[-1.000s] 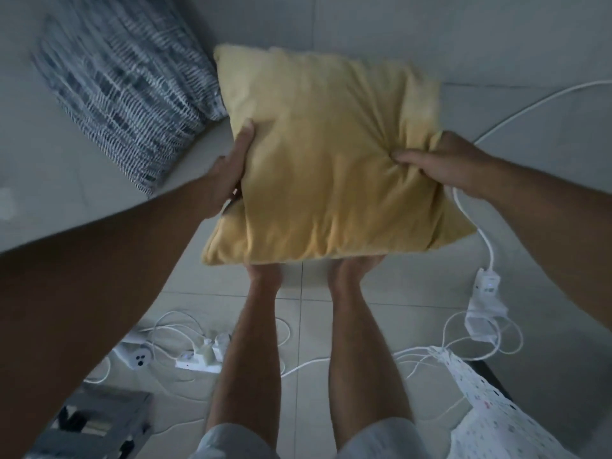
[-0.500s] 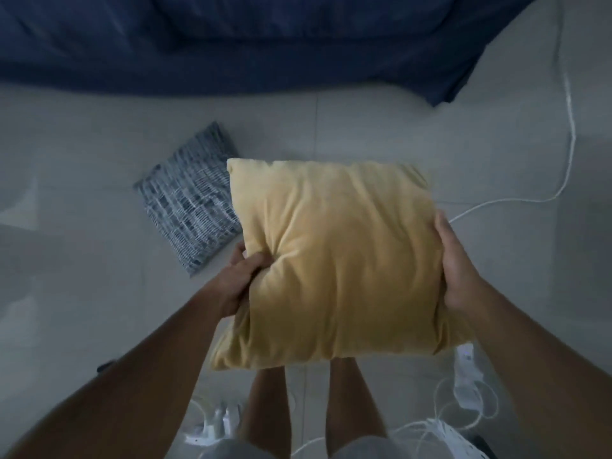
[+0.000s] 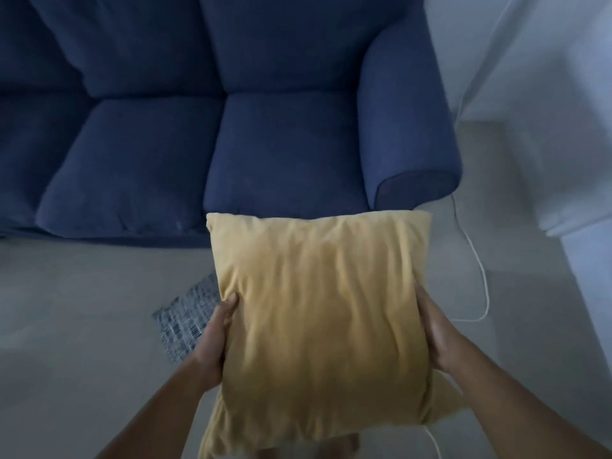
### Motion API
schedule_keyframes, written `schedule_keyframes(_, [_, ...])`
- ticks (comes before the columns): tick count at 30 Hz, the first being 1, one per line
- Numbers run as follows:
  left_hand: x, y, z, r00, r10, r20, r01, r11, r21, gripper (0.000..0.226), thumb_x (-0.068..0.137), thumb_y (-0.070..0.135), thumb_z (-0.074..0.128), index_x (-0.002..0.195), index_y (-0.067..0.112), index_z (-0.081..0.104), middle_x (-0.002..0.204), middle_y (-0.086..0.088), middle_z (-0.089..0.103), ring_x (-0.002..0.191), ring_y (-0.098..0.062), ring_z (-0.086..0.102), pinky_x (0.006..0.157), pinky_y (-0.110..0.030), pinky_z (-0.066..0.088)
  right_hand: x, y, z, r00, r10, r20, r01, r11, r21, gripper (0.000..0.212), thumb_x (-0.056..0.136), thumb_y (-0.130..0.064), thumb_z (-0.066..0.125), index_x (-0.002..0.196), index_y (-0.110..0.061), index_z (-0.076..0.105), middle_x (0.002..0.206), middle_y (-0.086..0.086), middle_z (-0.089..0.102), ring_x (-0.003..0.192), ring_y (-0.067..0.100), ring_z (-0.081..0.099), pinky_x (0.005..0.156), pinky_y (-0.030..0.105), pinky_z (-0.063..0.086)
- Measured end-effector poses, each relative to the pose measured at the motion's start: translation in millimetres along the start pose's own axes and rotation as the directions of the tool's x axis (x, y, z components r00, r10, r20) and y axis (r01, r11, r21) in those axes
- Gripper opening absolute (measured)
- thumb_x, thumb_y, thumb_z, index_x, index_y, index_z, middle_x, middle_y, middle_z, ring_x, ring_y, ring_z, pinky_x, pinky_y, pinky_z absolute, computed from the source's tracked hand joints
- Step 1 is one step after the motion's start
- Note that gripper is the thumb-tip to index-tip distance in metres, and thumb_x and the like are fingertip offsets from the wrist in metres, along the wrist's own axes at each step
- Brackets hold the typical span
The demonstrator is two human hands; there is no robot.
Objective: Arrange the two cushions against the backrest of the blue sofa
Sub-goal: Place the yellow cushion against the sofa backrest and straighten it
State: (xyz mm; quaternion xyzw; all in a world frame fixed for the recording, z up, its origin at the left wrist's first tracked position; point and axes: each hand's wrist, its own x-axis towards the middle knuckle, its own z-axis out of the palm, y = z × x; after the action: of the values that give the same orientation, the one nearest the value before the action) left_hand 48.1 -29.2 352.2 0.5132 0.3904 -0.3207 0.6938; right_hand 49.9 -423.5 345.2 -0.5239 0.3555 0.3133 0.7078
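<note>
I hold a yellow cushion flat in front of me, above the floor. My left hand grips its left edge and my right hand grips its right edge. The cushion's far edge reaches the front of the blue sofa, by the right seat pad. The sofa's backrest runs along the top of the view with nothing on the seats. A blue-and-white patterned cushion lies on the floor left of my left hand, partly hidden by the yellow one.
The sofa's right armrest stands right of the seat. A white cable trails over the pale tiled floor beside it. A white piece of furniture fills the right side.
The view has lifted from my legs and the floor up to the sofa. The yellow cushion has risen and moved toward the sofa; both hands have shifted to its side edges.
</note>
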Motion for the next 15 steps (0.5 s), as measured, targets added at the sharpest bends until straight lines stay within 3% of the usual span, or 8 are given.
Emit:
schedule_keyframes(4, [-21,47,27,0.993,0.12,0.005,-0.119,0.99,-0.075,0.069,0.074,0.073,0.069,0.112,0.017,0.083,0.113,-0.019,0.082,0.094,-0.035,0.082,0.063,-0.043,0.067,-25,-61,10,0.996,-0.086,0.033,0.088,0.995,-0.055,0.108,0.063,-0.094,0.077,0.151,-0.032,0.063,0.141,0.011,0.075,0.129,0.035,0.073,0.121,0.061,0.045])
schedule_keyframes(8, [-16,93,35,0.985,0.168,-0.023,-0.17,0.981,-0.091,0.067,0.089,0.08,0.055,0.109,0.024,0.087,0.117,-0.019,0.081,0.097,-0.036,0.082,0.075,-0.048,0.065,-28,-118,33,0.98,-0.2,0.015,0.2,0.974,-0.11,0.134,0.047,-0.097,0.081,0.161,-0.035,0.048,0.146,0.007,0.071,0.133,0.035,0.067,0.119,0.061,0.046])
schedule_keyframes(10, [-13,122,37,0.981,0.188,-0.044,-0.192,0.978,-0.087,0.072,0.084,0.086,0.054,0.109,0.026,0.087,0.118,-0.018,0.081,0.1,-0.037,0.081,0.074,-0.049,0.066,-23,-144,47,0.969,-0.246,0.012,0.245,0.961,-0.128,0.135,0.044,-0.099,0.08,0.159,-0.035,0.051,0.141,0.004,0.074,0.128,0.031,0.071,0.112,0.055,0.052])
schedule_keyframes(13, [-6,173,40,0.965,0.256,-0.055,-0.26,0.961,-0.092,0.078,0.075,0.091,0.056,0.112,0.029,0.086,0.121,-0.016,0.08,0.105,-0.034,0.08,0.081,-0.05,0.063,-17,-187,72,0.967,-0.252,0.033,0.254,0.958,-0.133,0.124,0.043,-0.099,0.08,0.146,-0.032,0.064,0.126,0.001,0.082,0.111,0.023,0.081,0.088,0.042,0.063])
schedule_keyframes(15, [-4,212,42,0.954,0.296,-0.054,-0.3,0.95,-0.083,0.075,0.074,0.089,0.057,0.112,0.031,0.086,0.121,-0.013,0.081,0.106,-0.033,0.08,0.089,-0.051,0.06,-14,-218,90,0.972,-0.231,0.042,0.235,0.965,-0.12,0.118,0.04,-0.098,0.082,0.137,-0.032,0.07,0.123,0.003,0.083,0.107,0.024,0.082,0.084,0.043,0.062])
